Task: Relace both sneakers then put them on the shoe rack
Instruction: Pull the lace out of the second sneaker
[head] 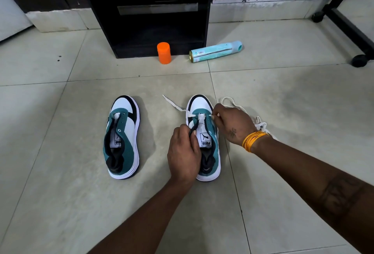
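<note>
Two teal, white and black sneakers stand side by side on the tiled floor (pixel 60 132), toes pointing toward a black cabinet (pixel 149 21) at the floor's far edge. The left sneaker (pixel 123 136) has bare eyelets and its tongue lies exposed. The right sneaker (pixel 204 132) carries a white lace (pixel 176 107) threaded through the eyelets nearest the toe; one end trails over the floor to the left of the toe, while the other end runs off to the right behind the hand.

The left hand (pixel 185 152) grips the inner eyelet flap of the right sneaker, fingers curled over its dark edge. The right hand (pixel 232 124), with orange thread (pixel 254 139) wound round its wrist, pinches the lace beside the outer eyelets. More white lace (pixel 261 125) lies loosely heaped on the floor just beyond that wrist.

An orange container (pixel 164 53) stands upright just in front of the cabinet, and a pale turquoise spray can (pixel 215 51) lies on its side near it. A black wheeled frame (pixel 348 29) occupies the far right corner.
</note>
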The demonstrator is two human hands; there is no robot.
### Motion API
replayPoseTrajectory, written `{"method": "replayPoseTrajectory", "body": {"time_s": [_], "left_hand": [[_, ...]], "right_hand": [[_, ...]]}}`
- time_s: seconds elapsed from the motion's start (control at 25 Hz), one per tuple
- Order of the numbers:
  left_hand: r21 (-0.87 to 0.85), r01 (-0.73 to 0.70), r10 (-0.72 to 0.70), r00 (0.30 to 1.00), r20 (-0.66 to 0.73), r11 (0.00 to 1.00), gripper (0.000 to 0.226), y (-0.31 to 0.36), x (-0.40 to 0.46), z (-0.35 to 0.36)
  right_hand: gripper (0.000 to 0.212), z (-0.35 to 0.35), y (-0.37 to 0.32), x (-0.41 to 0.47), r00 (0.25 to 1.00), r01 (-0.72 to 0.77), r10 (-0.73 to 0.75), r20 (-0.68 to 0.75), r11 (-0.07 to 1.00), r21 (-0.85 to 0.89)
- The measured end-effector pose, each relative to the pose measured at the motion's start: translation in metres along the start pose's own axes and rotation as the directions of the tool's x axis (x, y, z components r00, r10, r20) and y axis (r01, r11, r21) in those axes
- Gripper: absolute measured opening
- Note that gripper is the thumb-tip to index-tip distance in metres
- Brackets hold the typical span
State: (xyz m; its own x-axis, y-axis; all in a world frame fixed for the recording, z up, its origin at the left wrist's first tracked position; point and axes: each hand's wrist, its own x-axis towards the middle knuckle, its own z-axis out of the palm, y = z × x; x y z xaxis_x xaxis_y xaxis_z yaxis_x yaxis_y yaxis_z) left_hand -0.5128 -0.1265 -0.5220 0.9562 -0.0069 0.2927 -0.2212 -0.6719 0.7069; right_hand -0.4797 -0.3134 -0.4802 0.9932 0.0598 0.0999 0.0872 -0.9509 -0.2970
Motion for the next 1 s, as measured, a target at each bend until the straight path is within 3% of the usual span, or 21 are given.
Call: {"method": "replayPoseTrajectory", "body": {"time_s": [0.08, 0.16, 0.24, 0.32, 0.48, 0.6, 0.68, 0.76, 0.84, 1.0], "left_hand": [[-0.018, 0.012, -0.012, 1.0, -0.007, 1.0, 0.023, 0.0, -0.002, 0.0], [-0.026, 0.025, -0.025, 1.0, -0.016, 0.999, 0.022, 0.002, -0.003, 0.0], [-0.027, 0.026, -0.026, 1.0, -0.017, 0.999, 0.022, 0.002, -0.003, 0.001], [-0.025, 0.019, -0.019, 1.0, -0.011, 1.0, 0.021, 0.002, -0.004, 0.001], [-0.035, 0.018, -0.018, 1.0, -0.006, 0.999, 0.02, 0.0, -0.002, 0.001], [-0.032, 0.033, -0.034, 0.999, -0.008, 0.999, 0.02, 0.002, -0.003, 0.001], [-0.039, 0.035, -0.036, 0.999, -0.008, 0.999, 0.021, 0.003, -0.004, 0.001], [-0.029, 0.039, -0.039, 0.999, 0.0, 0.999, 0.021, 0.003, -0.004, 0.001], [-0.023, 0.044, -0.044, 0.999, 0.01, 0.999, 0.022, 0.003, -0.003, 0.0], [-0.017, 0.039, -0.039, 0.999, 0.018, 0.999, 0.025, 0.004, -0.001, -0.001]], "right_hand": [[0.021, 0.001, -0.002, -0.001, 0.998, -0.017, 0.023, 0.054, 0.995, -0.1], [0.023, -0.001, 0.002, -0.002, 0.983, -0.01, 0.07, 0.173, 0.945, -0.326], [0.026, -0.002, 0.01, -0.003, 0.917, -0.028, 0.218, 0.335, 0.871, -0.491], [0.025, -0.006, 0.018, -0.005, 0.893, -0.099, 0.28, 0.352, 0.886, -0.454], [0.018, -0.003, 0.011, -0.002, 0.997, -0.027, 0.027, 0.069, 1.0, 0.002], [0.015, 0.004, 0.004, -0.002, 0.999, 0.002, 0.006, 0.051, 0.991, -0.136], [0.017, 0.006, 0.01, -0.007, 0.985, -0.062, 0.115, 0.126, 0.929, -0.366], [0.022, 0.003, 0.019, -0.009, 0.931, -0.122, 0.261, 0.253, 0.88, -0.459], [0.026, -0.001, 0.024, -0.008, 0.923, -0.155, 0.273, 0.272, 0.908, -0.388], [0.033, -0.003, 0.006, -0.004, 0.995, -0.083, 0.093, 0.045, 0.976, -0.2]]}}
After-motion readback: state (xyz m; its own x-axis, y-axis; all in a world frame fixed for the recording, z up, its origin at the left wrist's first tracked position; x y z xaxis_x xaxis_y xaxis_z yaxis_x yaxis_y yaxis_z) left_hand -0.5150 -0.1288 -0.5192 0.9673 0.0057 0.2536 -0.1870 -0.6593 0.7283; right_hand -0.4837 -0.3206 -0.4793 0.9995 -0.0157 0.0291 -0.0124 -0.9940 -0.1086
